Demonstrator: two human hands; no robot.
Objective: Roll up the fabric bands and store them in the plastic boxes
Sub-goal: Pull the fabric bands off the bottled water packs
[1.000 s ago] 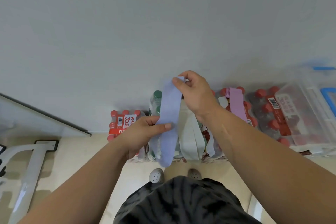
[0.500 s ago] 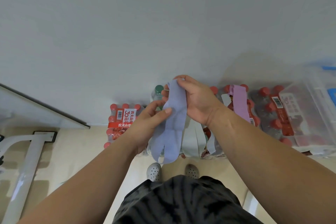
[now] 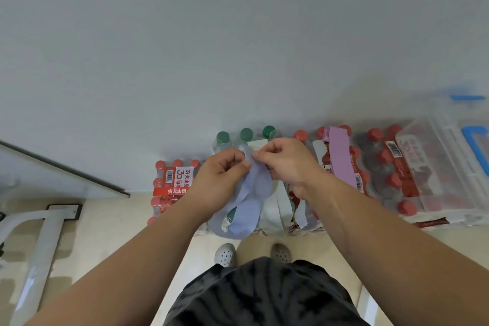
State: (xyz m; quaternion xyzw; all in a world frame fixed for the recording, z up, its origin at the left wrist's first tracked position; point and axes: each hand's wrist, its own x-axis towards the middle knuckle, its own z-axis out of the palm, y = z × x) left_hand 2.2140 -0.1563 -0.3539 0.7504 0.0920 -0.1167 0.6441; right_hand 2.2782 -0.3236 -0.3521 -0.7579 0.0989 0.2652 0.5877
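Now the left hand (image 3: 222, 180) has moved up beside the right hand (image 3: 285, 164), their fingers (image 3: 244, 164) pinching the top of the blue band (image 3: 254, 193), so rolling probably begins.

Beige floor (image 3: 111, 219) — shrink-wrapped bottle packs (image 3: 172, 188) along wall, white metal frame (image 3: 45, 233) at left, shoes (image 3: 225, 255) near packs.

The head camera looks steeply down, close over both forearms, toward the wall (image 3: 238, 34).
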